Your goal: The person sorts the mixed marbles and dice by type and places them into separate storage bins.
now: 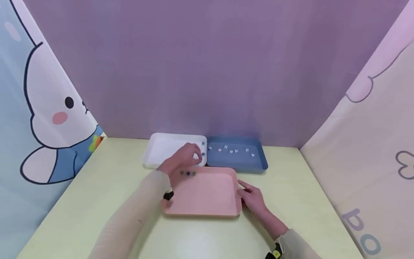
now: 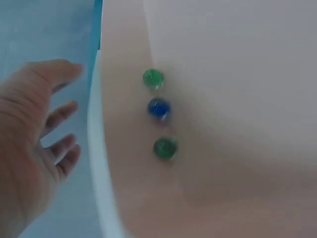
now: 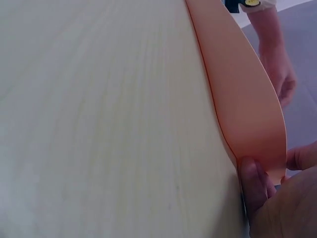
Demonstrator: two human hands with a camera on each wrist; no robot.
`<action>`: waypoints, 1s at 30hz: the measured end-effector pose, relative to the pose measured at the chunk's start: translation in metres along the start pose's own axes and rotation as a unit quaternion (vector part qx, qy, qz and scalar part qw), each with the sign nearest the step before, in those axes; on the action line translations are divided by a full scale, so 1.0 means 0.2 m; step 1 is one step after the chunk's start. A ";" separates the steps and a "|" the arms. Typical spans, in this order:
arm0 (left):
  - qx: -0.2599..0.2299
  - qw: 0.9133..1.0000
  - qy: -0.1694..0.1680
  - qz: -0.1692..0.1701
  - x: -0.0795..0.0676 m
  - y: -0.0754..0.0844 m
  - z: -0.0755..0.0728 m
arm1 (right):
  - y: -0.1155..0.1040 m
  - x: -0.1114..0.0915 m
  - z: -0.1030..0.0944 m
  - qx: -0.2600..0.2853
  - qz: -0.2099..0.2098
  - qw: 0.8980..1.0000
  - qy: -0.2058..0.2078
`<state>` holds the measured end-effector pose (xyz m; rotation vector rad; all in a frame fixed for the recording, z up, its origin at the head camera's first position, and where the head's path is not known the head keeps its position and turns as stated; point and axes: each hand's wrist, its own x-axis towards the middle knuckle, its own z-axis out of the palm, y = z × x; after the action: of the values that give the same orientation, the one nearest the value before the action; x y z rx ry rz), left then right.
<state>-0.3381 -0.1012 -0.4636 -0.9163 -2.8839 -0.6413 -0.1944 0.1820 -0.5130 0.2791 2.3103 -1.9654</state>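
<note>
My left hand [image 1: 185, 155] is over the right side of the white tray [image 1: 158, 151], thumb and forefinger curved into a loop, close to two small marbles [image 1: 203, 154] along that tray's right wall. Whether a marble is between those fingertips I cannot tell. Under the left wrist, a blue marble [image 2: 159, 108] lies between a light green marble [image 2: 153, 78] and a dark green marble [image 2: 165, 148], in a row inside the pink tray [image 1: 207, 194]. My right hand [image 1: 253, 199] grips the pink tray's right wall, a digit against its outer side in the right wrist view.
Behind the pink tray, to the right of the white one, a blue tray [image 1: 237, 167] holds several small dice [image 1: 236, 151]. All three trays stand close together on the pale wooden table [image 1: 291, 187]. A purple curtain [image 1: 207, 72] hangs behind, with printed cloths at both sides.
</note>
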 end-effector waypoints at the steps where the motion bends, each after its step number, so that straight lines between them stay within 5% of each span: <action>1: 0.024 1.000 -0.020 -0.002 -0.03 0.01 -0.01 | 0.01 0.00 0.00 0.001 0.004 1.000 -0.005; 4: 0.076 0.995 -0.063 -0.007 -0.09 0.03 -0.02 | 0.04 -0.01 0.00 0.004 0.015 1.000 -0.009; 15: 0.164 0.981 -0.099 0.022 -0.11 0.08 -0.02 | 0.01 0.02 -0.02 0.013 0.017 1.000 -0.017; 24: 0.174 0.978 -0.113 0.023 -0.12 0.12 -0.03 | 0.00 0.02 -0.02 0.011 0.025 1.000 -0.014; 30: 0.192 0.973 -0.114 0.055 -0.12 0.10 0.00 | 0.01 0.02 -0.01 0.013 0.024 0.999 -0.016</action>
<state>-0.3068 -0.0984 -0.4603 -1.1362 -2.9591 0.0401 -0.1982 0.1856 -0.5152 0.2990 2.2384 -1.9637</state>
